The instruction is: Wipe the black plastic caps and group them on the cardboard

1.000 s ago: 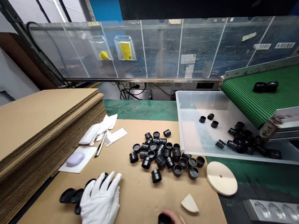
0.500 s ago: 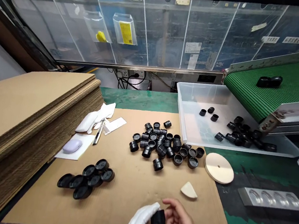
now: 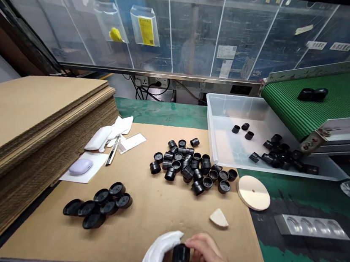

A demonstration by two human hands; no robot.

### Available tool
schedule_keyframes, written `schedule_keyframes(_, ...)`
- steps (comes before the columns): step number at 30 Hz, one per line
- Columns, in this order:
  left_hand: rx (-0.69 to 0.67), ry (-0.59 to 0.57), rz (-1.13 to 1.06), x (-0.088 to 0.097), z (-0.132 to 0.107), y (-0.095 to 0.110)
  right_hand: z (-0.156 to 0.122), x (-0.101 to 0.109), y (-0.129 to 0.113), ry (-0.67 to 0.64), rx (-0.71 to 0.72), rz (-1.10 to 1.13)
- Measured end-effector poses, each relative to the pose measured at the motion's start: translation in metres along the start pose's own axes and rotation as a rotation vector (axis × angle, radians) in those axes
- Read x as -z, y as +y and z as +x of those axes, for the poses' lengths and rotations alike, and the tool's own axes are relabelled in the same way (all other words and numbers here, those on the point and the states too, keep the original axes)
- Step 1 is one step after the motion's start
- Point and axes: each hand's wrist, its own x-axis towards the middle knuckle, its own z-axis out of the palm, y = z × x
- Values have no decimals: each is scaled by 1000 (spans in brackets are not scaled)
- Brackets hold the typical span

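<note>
Black plastic cap (image 3: 181, 258) held upright at 6 o'clock — white-gloved left hand (image 3: 157, 257) and bare right hand (image 3: 208, 258) closed narrowly on it, gripping from both sides.

The caps (image 3: 170, 173) are glossy black plastic; beside them, the sheet (image 3: 152, 213) is matt brown cardboard and the disc (image 3: 253, 193) smooth pale wood.

Gloved left hand (image 3: 156, 256) and bare right hand (image 3: 206, 260) curl inward together.

Factory workshop (green conveyor belt (image 3: 339, 113))
</note>
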Motion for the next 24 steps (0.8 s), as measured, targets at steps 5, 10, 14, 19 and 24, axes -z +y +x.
schedule_keyframes(5, -385, 111, 378, -1, 15, -8, 3, 24, 19, 316, 54, -389)
schedule_keyframes(10, -391, 83, 511, -6, 13, -11, 0, 44, 46, 285, -96, -534)
schedule_keyframes(14, -398, 97, 508, -7, 11, -12, -10, 42, 44, 214, -183, -227)
schedule_keyframes(19, -372, 49, 516, -4, 14, -4, -11, 19, 26, 299, -531, 566)
schedule_keyframes(24, -360, 66, 517, -6, 15, -1, -2, -6, 24, 289, -547, 985)
